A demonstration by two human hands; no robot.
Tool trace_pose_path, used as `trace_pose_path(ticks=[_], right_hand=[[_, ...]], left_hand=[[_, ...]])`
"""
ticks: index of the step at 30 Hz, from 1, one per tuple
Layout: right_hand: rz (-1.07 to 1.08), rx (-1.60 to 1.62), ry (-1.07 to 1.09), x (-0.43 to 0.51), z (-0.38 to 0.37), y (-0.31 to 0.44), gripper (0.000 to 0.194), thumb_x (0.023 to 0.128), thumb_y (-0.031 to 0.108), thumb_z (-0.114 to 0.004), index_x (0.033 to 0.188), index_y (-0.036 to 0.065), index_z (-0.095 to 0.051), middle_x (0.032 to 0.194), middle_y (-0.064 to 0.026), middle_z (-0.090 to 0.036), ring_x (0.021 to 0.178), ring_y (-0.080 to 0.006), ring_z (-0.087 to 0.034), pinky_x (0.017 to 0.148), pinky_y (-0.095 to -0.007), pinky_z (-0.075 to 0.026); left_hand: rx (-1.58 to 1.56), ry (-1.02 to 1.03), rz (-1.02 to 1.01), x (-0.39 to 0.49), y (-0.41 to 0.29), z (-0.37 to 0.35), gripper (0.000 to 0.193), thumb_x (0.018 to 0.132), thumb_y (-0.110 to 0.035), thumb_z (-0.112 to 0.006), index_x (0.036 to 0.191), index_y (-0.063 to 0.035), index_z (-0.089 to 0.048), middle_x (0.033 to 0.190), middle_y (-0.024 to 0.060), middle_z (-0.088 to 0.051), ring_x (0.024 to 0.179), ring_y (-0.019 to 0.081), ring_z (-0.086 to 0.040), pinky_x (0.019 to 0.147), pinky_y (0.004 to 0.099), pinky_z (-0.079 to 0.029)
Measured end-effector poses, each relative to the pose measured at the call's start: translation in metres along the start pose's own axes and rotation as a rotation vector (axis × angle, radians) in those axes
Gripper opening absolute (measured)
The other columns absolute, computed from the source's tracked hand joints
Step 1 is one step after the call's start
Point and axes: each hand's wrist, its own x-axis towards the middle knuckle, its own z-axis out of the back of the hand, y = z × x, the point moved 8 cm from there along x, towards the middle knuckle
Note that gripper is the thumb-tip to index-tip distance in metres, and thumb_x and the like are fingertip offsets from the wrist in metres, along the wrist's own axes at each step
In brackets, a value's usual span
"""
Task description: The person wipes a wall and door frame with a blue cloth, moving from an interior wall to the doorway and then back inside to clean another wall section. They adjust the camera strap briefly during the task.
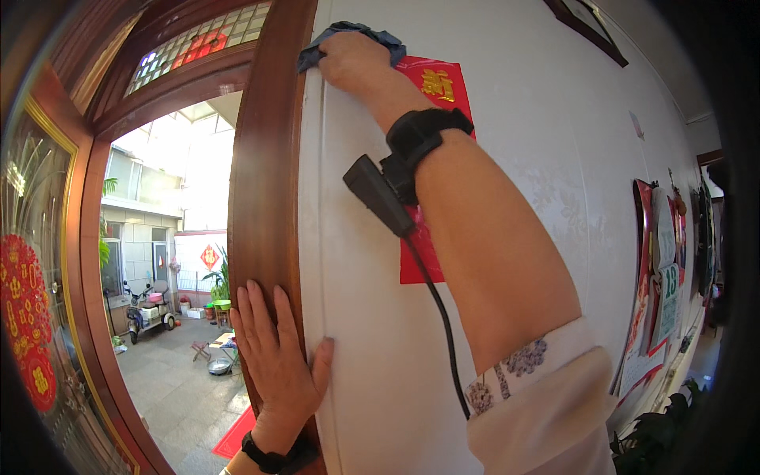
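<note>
My right hand [356, 62] is closed around a dark blue-grey cloth [380, 38], pressed to the top of the white wall [368, 332] where it meets the brown wooden door frame [267, 160]. My left hand [279, 356] lies flat lower down, its fingers on the door frame and its thumb reaching onto the wall edge; nothing is in it. Behind my right forearm a red paper banner [421, 261] with gold characters hangs on the wall, partly covered by the arm. Each wrist wears a black strap, and a black cable runs from the right one.
At left stands a glazed wooden door leaf [41, 196] with red decorations. Through the doorway a paved courtyard [172, 362] holds a three-wheeled scooter [148, 309], a folding stool and a metal basin [219, 366]. Wall calendars [668, 285] and a leafy plant [659, 433] are at right.
</note>
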Motion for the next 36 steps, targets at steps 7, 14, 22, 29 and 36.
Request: trace_pose_path(ticks=[7, 14, 22, 29, 36], right_hand=[[-0.022, 0.068, 0.040, -0.034, 0.004, 0.031, 0.027, 0.081, 0.017, -0.053, 0.099, 0.011, -0.071, 0.106, -0.0133, -0.068, 0.102, -0.0343, -0.063, 0.085, -0.0441, -0.050], [0.081, 0.120, -0.002, -0.087, 0.006, 0.057, 0.018, 0.079, 0.015, -0.055, 0.088, 0.008, -0.069, 0.094, -0.0140, -0.069, 0.094, -0.0337, -0.064, 0.083, -0.0449, -0.047], [0.132, 0.335, -0.108, -0.160, 0.020, 0.077, 0.014, 0.081, 0.009, -0.055, 0.089, 0.005, -0.066, 0.091, -0.0125, -0.065, 0.096, -0.0320, -0.058, 0.088, -0.0430, -0.043], [0.061, 0.501, -0.105, -0.214, 0.029, 0.091, 0.016, 0.080, 0.007, -0.056, 0.093, 0.006, -0.066, 0.090, -0.0110, -0.064, 0.097, -0.0313, -0.057, 0.090, -0.0429, -0.041], [0.079, 0.615, 0.147, -0.294, 0.041, 0.106, 0.022, 0.081, 0.007, -0.055, 0.100, 0.007, -0.065, 0.094, -0.0087, -0.062, 0.103, -0.0293, -0.055, 0.088, -0.0416, -0.042]], left_hand=[[0.007, -0.030, 0.002, -0.001, 0.000, 0.001, 0.071, 0.092, -0.039, -0.052, 0.145, 0.0043, -0.030, 0.151, 0.0311, -0.023, 0.140, 0.0478, -0.021, 0.113, 0.0571, -0.016], [0.036, -0.068, -0.024, -0.001, -0.004, 0.000, 0.070, 0.093, -0.037, -0.051, 0.146, 0.0027, -0.029, 0.152, 0.0287, -0.023, 0.141, 0.0448, -0.021, 0.115, 0.0552, -0.015], [0.030, -0.076, -0.013, -0.002, -0.003, 0.000, 0.064, 0.093, -0.030, -0.048, 0.146, 0.0023, -0.031, 0.152, 0.0277, -0.023, 0.142, 0.0432, -0.021, 0.115, 0.0537, -0.014], [-0.205, -0.172, 0.021, -0.009, 0.010, 0.005, 0.049, 0.098, -0.018, -0.039, 0.142, 0.0038, -0.038, 0.149, 0.0248, -0.033, 0.139, 0.0413, -0.030, 0.114, 0.0495, -0.021], [-0.333, -0.234, 0.018, -0.010, 0.011, 0.009, 0.047, 0.100, -0.019, -0.034, 0.140, 0.0043, -0.040, 0.148, 0.0235, -0.036, 0.138, 0.0393, -0.032, 0.114, 0.0459, -0.022]])
